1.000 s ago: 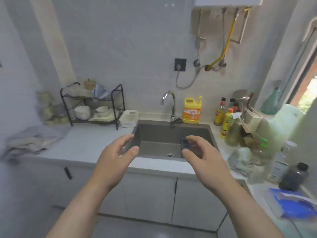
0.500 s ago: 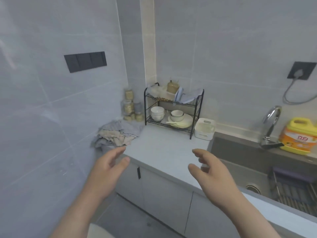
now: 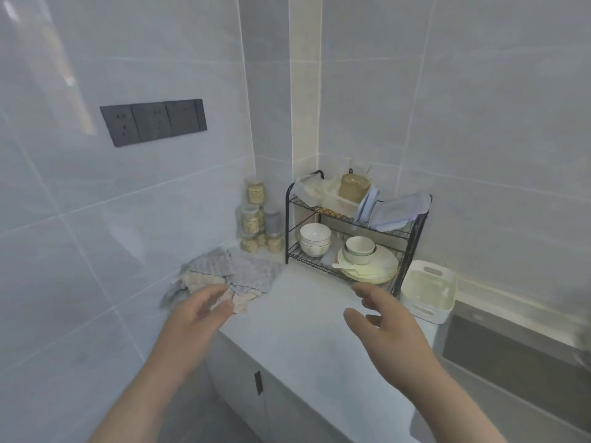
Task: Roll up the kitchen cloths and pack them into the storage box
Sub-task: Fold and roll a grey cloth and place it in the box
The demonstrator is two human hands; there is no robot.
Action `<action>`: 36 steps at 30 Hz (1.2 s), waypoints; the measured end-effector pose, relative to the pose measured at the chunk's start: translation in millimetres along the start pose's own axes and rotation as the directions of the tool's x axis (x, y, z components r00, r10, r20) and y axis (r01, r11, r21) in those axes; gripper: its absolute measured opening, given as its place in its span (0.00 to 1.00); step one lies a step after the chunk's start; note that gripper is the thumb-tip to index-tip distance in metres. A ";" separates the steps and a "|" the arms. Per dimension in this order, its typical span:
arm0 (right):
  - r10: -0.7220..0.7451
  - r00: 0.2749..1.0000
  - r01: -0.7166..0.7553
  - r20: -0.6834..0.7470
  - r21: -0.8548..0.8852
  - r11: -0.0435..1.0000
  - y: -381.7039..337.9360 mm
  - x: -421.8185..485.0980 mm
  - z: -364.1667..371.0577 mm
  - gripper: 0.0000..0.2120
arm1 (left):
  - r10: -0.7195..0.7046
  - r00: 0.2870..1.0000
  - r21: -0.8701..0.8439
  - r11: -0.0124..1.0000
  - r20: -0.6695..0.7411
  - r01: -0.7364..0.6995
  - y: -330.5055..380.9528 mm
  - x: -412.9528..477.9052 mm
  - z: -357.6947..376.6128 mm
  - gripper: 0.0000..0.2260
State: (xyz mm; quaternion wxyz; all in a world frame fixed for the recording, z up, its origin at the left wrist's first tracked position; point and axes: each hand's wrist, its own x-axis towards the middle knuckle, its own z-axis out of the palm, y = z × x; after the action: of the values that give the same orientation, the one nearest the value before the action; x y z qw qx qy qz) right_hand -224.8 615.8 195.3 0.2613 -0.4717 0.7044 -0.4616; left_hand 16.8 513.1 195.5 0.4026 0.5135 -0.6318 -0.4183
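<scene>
On the counter (image 3: pixel 303 318), heaped cloths (image 3: pixel 246 273) (long axis seemingly left-right); left hand (image 3: pixel 192 324), right hand (image 3: pixel 390 327): fingers loosely spread, empty

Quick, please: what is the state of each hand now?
Left hand: open, holding nothing, by the crumpled grey and beige cloths.
Right hand: open, holding nothing.

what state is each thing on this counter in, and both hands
grey and beige kitchen cloths: unrolled, heaped on the counter
white plastic storage box: lidless, looks empty
black wire dish rack: loaded with bowls and plates
clear plastic jars: stacked, filled
left hand: open, by the cloths, holding nothing
right hand: open, holding nothing
</scene>
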 end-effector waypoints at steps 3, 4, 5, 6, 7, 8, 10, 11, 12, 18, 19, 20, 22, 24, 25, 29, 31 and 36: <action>-0.018 1.000 0.018 0.025 0.009 1.000 2.5 42.6 4.9 0.18 | -0.009 0.999 -0.007 1.000 -0.031 0.008 0.1 32.0 9.1 0.10; -0.023 0.999 0.022 0.036 0.013 1.000 3.2 54.1 8.4 0.18 | -0.016 0.999 0.000 1.000 -0.031 0.016 -0.8 40.4 10.5 0.09; -0.026 0.998 0.025 0.053 0.018 1.000 3.5 64.2 12.2 0.18 | -0.020 0.999 0.009 1.000 -0.034 0.020 -2.0 48.6 11.0 0.09; -0.028 0.997 0.027 0.072 0.022 0.999 3.6 73.7 16.2 0.18 | -0.023 0.999 0.025 0.999 -0.040 0.024 -3.5 56.8 10.7 0.09; -0.028 0.996 0.026 0.088 0.022 0.999 3.7 82.9 19.9 0.18 | -0.027 0.999 0.047 0.998 -0.047 0.029 -4.7 65.3 9.4 0.09; -0.028 0.994 0.026 0.105 0.017 1.000 4.1 92.6 23.3 0.18 | -0.030 0.998 0.064 0.997 -0.056 0.034 -5.0 74.5 8.1 0.09; -0.027 0.991 0.027 0.133 -0.005 1.000 3.5 113.1 30.7 0.18 | -0.029 0.997 0.081 0.996 -0.069 0.035 -6.1 95.6 4.1 0.09; -0.025 0.990 0.028 0.141 -0.019 0.999 2.9 123.5 34.9 0.18 | -0.026 0.997 0.089 0.995 -0.068 0.032 -6.9 107.3 2.6 0.09; -0.025 0.989 0.030 0.148 -0.032 0.999 3.0 134.4 39.6 0.18 | -0.023 0.998 0.099 0.995 -0.064 0.029 -7.9 120.5 1.6 0.10; 0.010 0.988 0.005 0.155 -0.099 0.995 11.3 201.7 88.2 0.16 | -0.038 0.999 0.155 0.987 0.002 0.037 -38.8 226.4 -6.6 0.12; 0.019 0.989 -0.001 0.150 -0.116 0.993 13.6 214.1 100.4 0.15 | -0.041 0.999 0.169 0.985 0.027 0.036 -47.7 247.5 -9.1 0.12; 0.033 0.989 -0.015 0.143 -0.129 0.991 15.7 227.1 114.3 0.15 | -0.049 0.997 0.196 0.980 0.060 0.036 -58.1 269.8 -11.7 0.13; 0.066 0.989 -0.046 0.131 -0.147 0.988 19.1 252.7 144.6 0.14 | -0.074 0.988 0.259 0.965 0.137 0.036 -81.7 314.6 -16.9 0.13; 0.111 0.986 -0.090 0.122 -0.162 0.983 20.8 277.4 179.0 0.15 | -0.104 0.969 0.296 0.954 0.225 0.034 -106.4 356.9 -21.0 0.11; 0.134 0.983 -0.112 0.123 -0.170 0.979 20.6 288.2 196.0 0.15 | -0.115 0.953 0.323 0.946 0.280 0.019 -118.8 375.7 -22.0 0.11; 0.217 0.963 -0.180 0.161 -0.216 0.960 31.2 322.6 256.4 0.16 | -0.142 0.858 0.508 0.847 0.493 -0.153 -170.8 429.1 -20.1 0.13; 0.264 0.951 -0.224 0.160 -0.231 0.947 40.3 331.3 278.5 0.16 | -0.139 0.807 0.538 0.807 0.574 -0.243 -194.2 441.3 -17.1 0.15; 0.340 0.925 -0.292 0.172 -0.254 0.922 64.9 334.0 316.5 0.17 | -0.064 0.671 0.514 0.697 0.739 -0.500 -223.3 445.2 -13.0 0.22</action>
State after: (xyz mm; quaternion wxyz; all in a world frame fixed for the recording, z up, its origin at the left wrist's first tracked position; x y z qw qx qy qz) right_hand -137.8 193.9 21.1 0.3516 -0.4242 0.7869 -0.2777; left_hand 32.6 45.3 24.6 -0.0395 0.3346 -0.9039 -0.2636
